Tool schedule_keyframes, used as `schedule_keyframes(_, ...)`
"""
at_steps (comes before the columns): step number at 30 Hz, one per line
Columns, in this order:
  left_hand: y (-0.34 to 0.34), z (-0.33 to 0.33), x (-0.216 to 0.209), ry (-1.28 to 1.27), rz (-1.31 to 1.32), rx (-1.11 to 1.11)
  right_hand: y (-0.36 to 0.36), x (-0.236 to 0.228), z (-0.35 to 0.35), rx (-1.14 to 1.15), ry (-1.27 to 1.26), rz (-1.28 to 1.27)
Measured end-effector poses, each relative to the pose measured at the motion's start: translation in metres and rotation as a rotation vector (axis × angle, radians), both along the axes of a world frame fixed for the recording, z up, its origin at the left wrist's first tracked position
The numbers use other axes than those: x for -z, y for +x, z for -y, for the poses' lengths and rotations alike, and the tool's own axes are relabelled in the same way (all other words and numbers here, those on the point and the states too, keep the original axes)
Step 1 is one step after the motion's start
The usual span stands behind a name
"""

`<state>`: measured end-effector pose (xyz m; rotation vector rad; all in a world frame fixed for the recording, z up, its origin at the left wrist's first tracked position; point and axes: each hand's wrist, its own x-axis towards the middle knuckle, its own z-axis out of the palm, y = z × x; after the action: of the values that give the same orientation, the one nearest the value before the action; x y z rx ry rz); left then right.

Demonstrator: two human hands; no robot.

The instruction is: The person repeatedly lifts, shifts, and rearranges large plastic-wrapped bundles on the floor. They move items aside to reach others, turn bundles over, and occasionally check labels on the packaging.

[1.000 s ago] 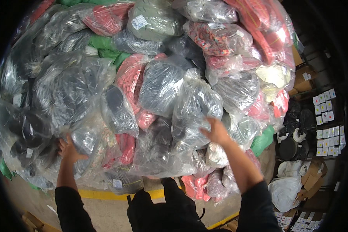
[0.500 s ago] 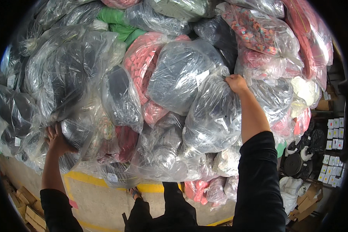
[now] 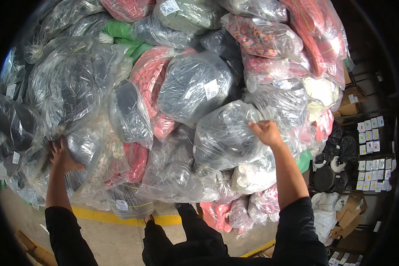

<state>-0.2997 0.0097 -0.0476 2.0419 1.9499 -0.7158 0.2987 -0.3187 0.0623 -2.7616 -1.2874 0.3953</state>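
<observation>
A big heap of clear plastic bags fills the space before me, stuffed with what look like rolls or folds of dark, red and pale material. My right hand [image 3: 266, 133] is closed on the upper right of a clear bag with dark contents [image 3: 226, 137], pinching its loose plastic. My left hand [image 3: 63, 158] has its fingers spread and rests against the bags at the lower left, beside a large clear bag with dark contents [image 3: 68, 84]. Just behind the gripped bag lies another dark-filled bag [image 3: 193, 84] with a white label.
Bags of red material [image 3: 317, 31] rise at the upper right. Farther right, shelves hold rows of small white boxes [image 3: 370, 135] and torn cardboard [image 3: 352, 210]. A yellow floor line [image 3: 106, 216] runs along the heap's foot. Smaller bags [image 3: 239, 213] lie low near my legs.
My right hand has come down toward me, and the bag in its grip has tipped and slid nearer, baring the labelled bag behind. My left hand stays in place. The view has shifted somewhat rightward.
</observation>
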Motion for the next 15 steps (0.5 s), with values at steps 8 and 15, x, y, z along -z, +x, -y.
schedule_keyframes(8, -0.008, 0.002, 0.004, 0.011, 0.111, 0.017, -0.133, -0.065, 0.16, -0.127, -0.089, 0.049)
schedule_keyframes(15, -0.021, 0.027, 0.019, 0.211, 0.121, 0.071, -0.28, -0.098, 0.264, 0.021, 0.046, -0.176)
